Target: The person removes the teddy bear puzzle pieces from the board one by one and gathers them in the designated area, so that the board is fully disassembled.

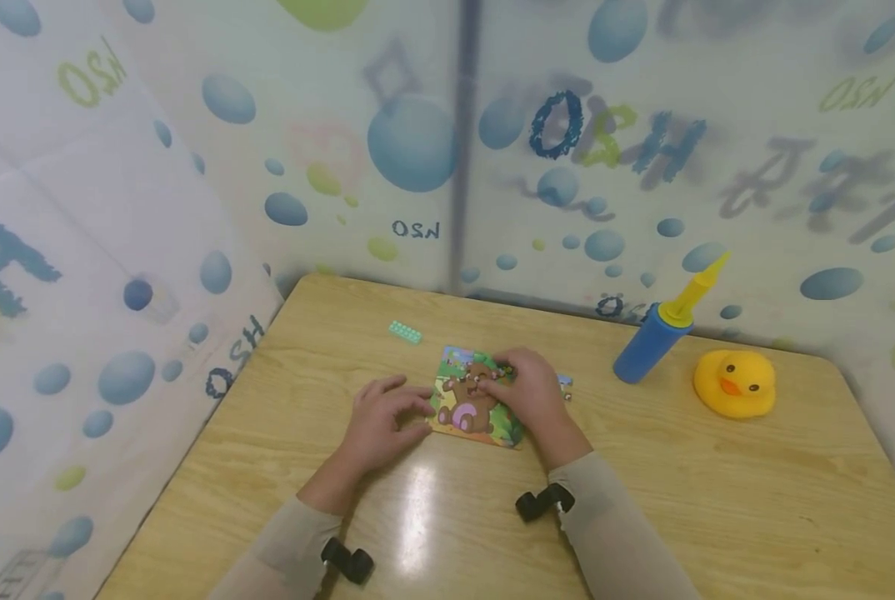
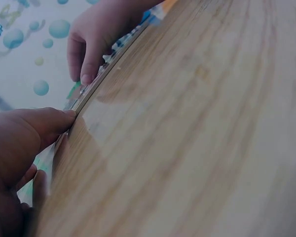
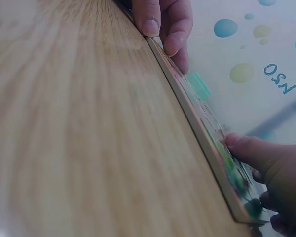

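Two hands work at a bear puzzle (image 1: 472, 398) lying flat near the middle of a wooden table (image 1: 680, 483). Left hand (image 1: 383, 421) touches its left edge with curled fingertips. Right hand (image 1: 530, 392) rests on top, fingers bent, pressing a piece. Further right stand a blue pump (image 1: 653, 337) and yellow duck (image 1: 734, 382); a green brick (image 1: 405, 332) lies behind.

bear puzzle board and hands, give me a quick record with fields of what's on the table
surface: light wooden table
centre: flat square cartoon bear puzzle board
left hand: fingers touch the board's left edge
right hand: rests on top of the board, fingers curled over a spot near the bear's head
behind board: small mint green toy brick
right side: blue hand pump with yellow nozzle, yellow rubber duck
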`<action>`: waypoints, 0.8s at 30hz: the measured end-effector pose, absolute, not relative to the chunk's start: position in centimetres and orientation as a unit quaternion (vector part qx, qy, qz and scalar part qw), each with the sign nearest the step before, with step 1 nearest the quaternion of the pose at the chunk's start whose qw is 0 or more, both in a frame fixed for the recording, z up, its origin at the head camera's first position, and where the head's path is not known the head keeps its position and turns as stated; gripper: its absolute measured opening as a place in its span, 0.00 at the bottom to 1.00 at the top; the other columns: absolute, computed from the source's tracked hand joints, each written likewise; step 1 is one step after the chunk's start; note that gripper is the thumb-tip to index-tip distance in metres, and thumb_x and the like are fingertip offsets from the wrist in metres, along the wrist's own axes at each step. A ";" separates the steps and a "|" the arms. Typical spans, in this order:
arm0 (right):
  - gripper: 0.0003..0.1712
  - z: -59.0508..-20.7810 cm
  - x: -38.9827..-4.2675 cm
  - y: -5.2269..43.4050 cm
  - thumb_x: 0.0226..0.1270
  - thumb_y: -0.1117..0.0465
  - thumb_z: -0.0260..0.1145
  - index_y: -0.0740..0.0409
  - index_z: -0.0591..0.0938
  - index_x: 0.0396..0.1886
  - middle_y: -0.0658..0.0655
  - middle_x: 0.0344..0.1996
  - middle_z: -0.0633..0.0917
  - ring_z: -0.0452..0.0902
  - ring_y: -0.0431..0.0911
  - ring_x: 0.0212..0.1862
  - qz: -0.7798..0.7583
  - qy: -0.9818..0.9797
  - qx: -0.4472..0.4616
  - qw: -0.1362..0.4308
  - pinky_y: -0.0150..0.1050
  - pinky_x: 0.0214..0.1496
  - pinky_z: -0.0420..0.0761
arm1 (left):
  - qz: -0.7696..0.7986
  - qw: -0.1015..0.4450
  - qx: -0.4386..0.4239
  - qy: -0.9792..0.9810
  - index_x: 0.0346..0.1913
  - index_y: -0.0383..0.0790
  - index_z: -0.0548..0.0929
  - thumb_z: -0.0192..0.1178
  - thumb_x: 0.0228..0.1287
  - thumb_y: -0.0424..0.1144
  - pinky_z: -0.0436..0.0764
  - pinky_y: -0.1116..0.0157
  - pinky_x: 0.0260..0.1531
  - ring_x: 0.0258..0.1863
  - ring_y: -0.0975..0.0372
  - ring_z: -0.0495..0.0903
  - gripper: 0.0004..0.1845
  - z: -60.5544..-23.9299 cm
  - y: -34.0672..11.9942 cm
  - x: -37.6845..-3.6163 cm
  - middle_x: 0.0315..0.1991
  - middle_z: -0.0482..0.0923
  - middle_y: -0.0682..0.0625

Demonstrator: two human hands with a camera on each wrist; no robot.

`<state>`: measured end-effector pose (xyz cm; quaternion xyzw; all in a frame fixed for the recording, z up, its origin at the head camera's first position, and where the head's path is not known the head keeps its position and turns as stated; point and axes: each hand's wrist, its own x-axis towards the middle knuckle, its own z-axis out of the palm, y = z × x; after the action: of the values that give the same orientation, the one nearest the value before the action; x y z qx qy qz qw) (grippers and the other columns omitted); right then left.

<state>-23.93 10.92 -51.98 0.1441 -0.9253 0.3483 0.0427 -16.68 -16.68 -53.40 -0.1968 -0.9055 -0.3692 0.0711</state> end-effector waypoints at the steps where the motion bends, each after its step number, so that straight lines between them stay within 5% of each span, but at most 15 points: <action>1: 0.25 -52.0 -23.8 11.0 0.61 0.51 0.84 0.60 0.90 0.53 0.58 0.51 0.90 0.84 0.57 0.57 0.343 -0.925 0.155 0.056 0.54 0.65 0.80 | -0.368 0.072 -0.197 -0.906 0.44 0.53 0.91 0.80 0.57 0.39 0.49 0.34 0.74 0.72 0.41 0.70 0.13 -53.4 -16.7 -16.7 0.62 0.86 0.54; 10: 0.24 -52.5 -23.8 11.3 0.55 0.52 0.86 0.59 0.92 0.49 0.56 0.46 0.92 0.87 0.54 0.51 0.315 -0.919 0.202 0.122 0.52 0.62 0.82 | -0.365 0.074 -0.200 -0.906 0.45 0.53 0.91 0.80 0.56 0.39 0.50 0.33 0.73 0.73 0.41 0.70 0.13 -53.4 -16.7 -16.7 0.62 0.86 0.54; 24: 0.19 -52.8 -23.8 11.9 0.51 0.52 0.81 0.57 0.94 0.41 0.55 0.39 0.94 0.89 0.52 0.39 0.280 -0.888 0.256 0.259 0.51 0.43 0.85 | -0.359 0.069 -0.200 -0.909 0.47 0.52 0.90 0.79 0.58 0.38 0.50 0.32 0.73 0.73 0.40 0.69 0.15 -53.1 -16.5 -16.6 0.65 0.85 0.53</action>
<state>-23.77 11.86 -52.83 0.2559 -0.8883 0.2798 0.2591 -16.63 -16.45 -53.09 -0.1999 -0.9090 -0.3594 0.0686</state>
